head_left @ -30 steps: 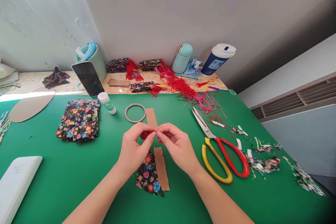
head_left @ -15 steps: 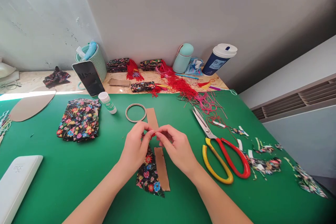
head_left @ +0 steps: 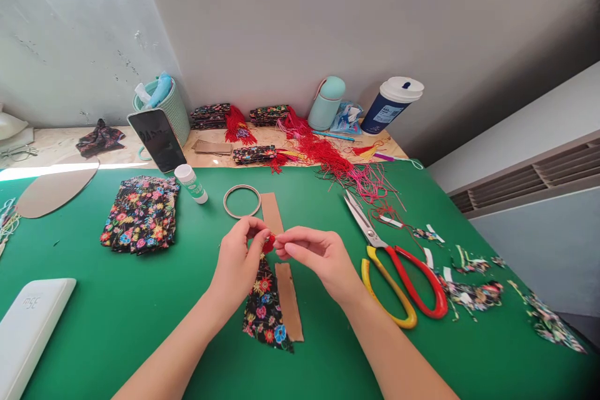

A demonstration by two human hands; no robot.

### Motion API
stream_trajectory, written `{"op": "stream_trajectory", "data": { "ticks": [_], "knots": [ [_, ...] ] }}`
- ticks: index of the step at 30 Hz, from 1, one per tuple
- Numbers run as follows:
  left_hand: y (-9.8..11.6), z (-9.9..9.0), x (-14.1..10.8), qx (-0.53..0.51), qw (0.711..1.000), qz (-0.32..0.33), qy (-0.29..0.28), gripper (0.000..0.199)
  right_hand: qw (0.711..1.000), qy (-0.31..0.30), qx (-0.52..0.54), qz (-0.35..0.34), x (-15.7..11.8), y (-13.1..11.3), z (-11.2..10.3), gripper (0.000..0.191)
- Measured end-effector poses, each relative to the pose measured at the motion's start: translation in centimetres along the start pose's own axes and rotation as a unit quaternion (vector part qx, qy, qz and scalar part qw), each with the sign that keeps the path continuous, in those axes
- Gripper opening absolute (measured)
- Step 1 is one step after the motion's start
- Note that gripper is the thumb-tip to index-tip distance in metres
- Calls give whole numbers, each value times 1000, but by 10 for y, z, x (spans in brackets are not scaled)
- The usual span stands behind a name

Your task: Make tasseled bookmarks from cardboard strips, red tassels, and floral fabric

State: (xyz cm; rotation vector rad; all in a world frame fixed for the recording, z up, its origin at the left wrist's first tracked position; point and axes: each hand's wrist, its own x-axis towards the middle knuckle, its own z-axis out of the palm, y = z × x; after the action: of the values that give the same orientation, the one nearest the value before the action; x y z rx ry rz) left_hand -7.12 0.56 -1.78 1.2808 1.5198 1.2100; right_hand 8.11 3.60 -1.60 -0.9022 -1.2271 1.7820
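Pinching a red piece [head_left: 269, 243] above the cloth [head_left: 267, 312], the left hand [head_left: 240, 259] now seems to steady it. The right hand [head_left: 323, 257], loosely curled, has just edged aside; whether it grips anything is unclear.

Soft, bright light covers the tabletop [head_left: 140, 319], glaring white along its back edge at left; the wall [head_left: 281, 25] darkens toward the upper right. Wide-angle stretch leans the cup [head_left: 387, 114] outward, rightmost scraps [head_left: 553, 324] blur, and the red piece [head_left: 269, 243] between the hands [head_left: 237, 259] looks indistinct.
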Motion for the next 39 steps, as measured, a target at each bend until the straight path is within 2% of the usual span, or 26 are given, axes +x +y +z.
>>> {"op": "stream_trajectory", "data": {
  "ticks": [3, 10, 16, 19, 24, 27, 36, 39],
  "knots": [
    [0, 1, -1, -46, 999, 4, 17, 11, 1000, 0, -3, -13, 0, 0, 1, 12],
    [1, 2, -5, -56, 995, 66, 57, 18, 997, 82, -12, 9, 2, 3, 3, 12],
    [1, 4, -6, -36, 994, 82, 57, 18, 986, 118, -88, -75, 3, 3, 2, 12],
    [1, 4, -7, -28, 993, 93, 62, 19, 970, 126, -158, -132, 1, 3, 3, 10],
    [2, 4, -8, -25, 992, 105, 67, 20, 921, 124, -310, -199, -4, 4, 6, 8],
    [2, 5, -9, -14, 992, 105, 66, 21, 906, 124, -339, -219, -4, 4, 7, 9],
    [2, 5, -10, 9, 987, 145, 75, 22, 915, 118, -326, -207, -3, 4, 7, 9],
    [4, 6, -11, -16, 990, 129, 61, 23, 926, 118, -305, -189, -3, 3, 7, 7]
  ]
}}
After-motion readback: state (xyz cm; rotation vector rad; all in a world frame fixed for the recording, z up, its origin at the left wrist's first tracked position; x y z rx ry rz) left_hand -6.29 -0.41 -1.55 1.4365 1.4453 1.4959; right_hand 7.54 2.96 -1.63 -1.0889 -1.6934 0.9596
